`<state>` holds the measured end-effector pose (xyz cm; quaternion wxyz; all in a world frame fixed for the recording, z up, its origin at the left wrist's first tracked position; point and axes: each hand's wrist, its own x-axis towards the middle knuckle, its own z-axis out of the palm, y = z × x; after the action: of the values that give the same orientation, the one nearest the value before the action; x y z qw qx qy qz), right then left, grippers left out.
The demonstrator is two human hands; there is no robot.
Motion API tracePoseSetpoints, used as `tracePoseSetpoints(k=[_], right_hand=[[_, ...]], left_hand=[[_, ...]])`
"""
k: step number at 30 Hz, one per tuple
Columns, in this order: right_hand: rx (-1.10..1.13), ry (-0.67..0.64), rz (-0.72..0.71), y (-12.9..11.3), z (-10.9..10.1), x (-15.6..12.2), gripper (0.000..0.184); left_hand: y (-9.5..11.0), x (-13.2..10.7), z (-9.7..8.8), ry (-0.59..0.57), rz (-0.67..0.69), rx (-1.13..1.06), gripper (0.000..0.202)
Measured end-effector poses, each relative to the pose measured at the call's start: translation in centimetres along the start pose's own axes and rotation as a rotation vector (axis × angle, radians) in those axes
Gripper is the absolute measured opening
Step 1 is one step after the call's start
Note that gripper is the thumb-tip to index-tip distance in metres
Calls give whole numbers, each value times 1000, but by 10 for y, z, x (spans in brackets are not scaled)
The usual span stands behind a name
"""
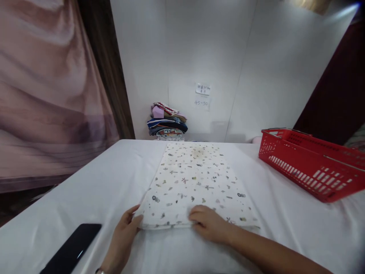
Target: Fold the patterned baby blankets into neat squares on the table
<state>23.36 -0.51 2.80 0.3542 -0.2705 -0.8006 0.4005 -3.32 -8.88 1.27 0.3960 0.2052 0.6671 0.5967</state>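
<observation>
A white cloth with small printed figures [196, 179] lies folded flat in a long rectangle on the white table [114, 171]. My left hand [125, 232] holds the cloth's near left corner, thumb on top and fingers curled at its edge. My right hand [209, 222] rests on the near edge of the cloth, fingers bent and pressing down on the fabric.
A black phone [72, 249] lies at the near left of the table. A red plastic basket [310, 163] stands at the right. A stack of folded clothes [167, 121] sits at the back against the white wall. A pink curtain [42, 87] hangs at the left.
</observation>
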Motion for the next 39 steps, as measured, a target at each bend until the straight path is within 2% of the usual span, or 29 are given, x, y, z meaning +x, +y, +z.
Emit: tracePoseSetpoints(k=[3,6,9,12,17,23,26,29,35,39], right_hand=[[-185,-32,-13,13,-49,-32,16],[-377,53,28,31,-89,-69,23],[-559,102,119,52,-115,-98,30],[-677,119,293,66,-129,-110,35],[-738,197,531,72,-141,-103,53],[-639,144,731,72,-146,-93,59],[-566,105,771,67,-144,-96,59],[-464,131,772,63,-140,-100,59],[-167,152,824,48,-138,-101,58],[2,79,826,26,-132,-103,53]], left_hand=[[1,4,-4,60,79,204,46],[3,4,-5,101,168,465,44],[6,-1,-2,99,230,675,44],[9,-7,2,117,269,818,45],[16,-13,2,147,315,896,45],[16,-13,4,115,274,982,46],[14,-11,6,104,278,1022,47],[12,-9,5,97,294,1021,46],[13,-5,-2,89,410,954,52],[26,-3,-14,206,509,956,51]])
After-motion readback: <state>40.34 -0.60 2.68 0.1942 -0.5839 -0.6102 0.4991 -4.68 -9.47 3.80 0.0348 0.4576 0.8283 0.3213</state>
